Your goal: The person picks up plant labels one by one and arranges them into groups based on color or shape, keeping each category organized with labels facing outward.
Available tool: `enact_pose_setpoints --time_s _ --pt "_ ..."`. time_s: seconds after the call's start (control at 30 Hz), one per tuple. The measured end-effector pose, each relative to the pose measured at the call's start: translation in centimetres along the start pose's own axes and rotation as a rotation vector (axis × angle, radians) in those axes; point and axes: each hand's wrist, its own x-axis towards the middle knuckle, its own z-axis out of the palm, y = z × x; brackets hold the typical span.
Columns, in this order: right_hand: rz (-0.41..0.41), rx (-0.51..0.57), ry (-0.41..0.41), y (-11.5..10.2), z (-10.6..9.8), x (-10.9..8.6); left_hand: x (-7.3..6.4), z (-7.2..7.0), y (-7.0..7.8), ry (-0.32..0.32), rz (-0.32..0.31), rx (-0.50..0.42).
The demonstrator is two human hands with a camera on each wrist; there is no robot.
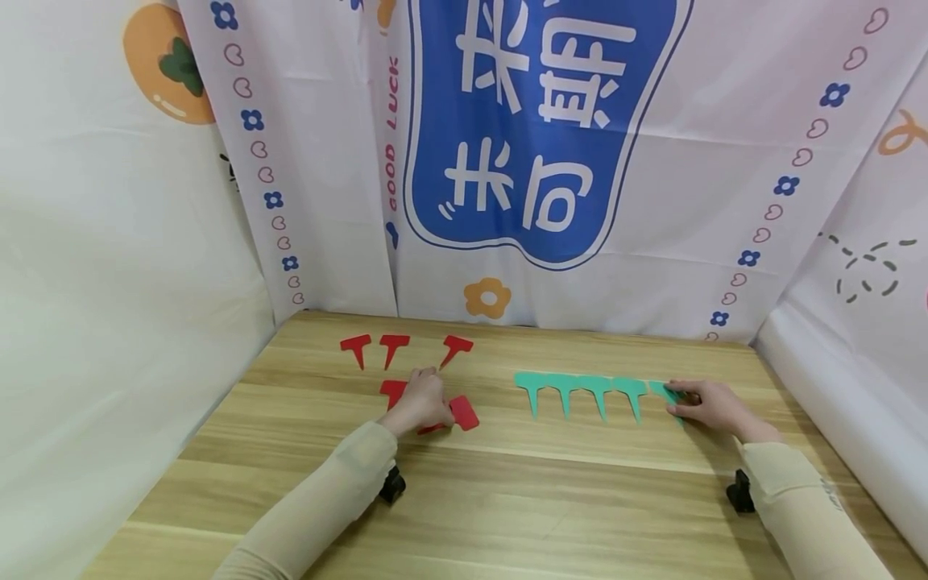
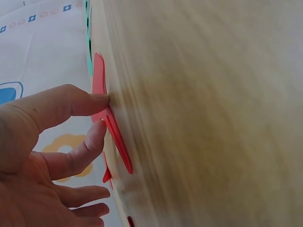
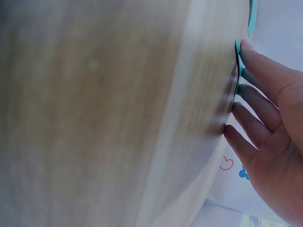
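My left hand (image 1: 423,400) is low over the table among red T-shaped plant labels, pinching one red plant label (image 2: 99,75) between thumb and index finger. Its other fingers spread loosely in the left wrist view. Beside the thumb in the head view lies a red label head (image 1: 466,412); another red label (image 1: 392,391) is partly covered by the hand. To the right, my right hand (image 1: 714,404) rests fairly straight fingertips on a green T-shaped plant label (image 1: 658,388). That label is slightly tilted at the right end of a row of green labels (image 1: 563,385), stems toward me.
Three more red labels, among them a left one (image 1: 356,347) and a right one (image 1: 457,346), lie along the back of the wooden table (image 1: 551,507). A printed white cloth (image 1: 333,225) hangs behind the table, and white cloth also borders both sides.
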Motion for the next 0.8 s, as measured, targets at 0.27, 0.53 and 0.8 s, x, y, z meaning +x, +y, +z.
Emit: enact_pose_setpoints --time_s 0.27,0.53,0.8 --pt "0.003 -0.009 -0.012 -0.06 0.06 -0.02 -0.20 0.15 -0.36 0.012 0.041 -0.020" --pt "0.007 -0.001 -0.013 -0.14 -0.01 -0.08 -0.11 0.18 -0.40 -0.008 0.031 -0.034" --pt "0.016 -0.002 -0.009 -0.10 0.00 -0.02 -0.06 0.18 -0.43 -0.021 0.046 -0.071"
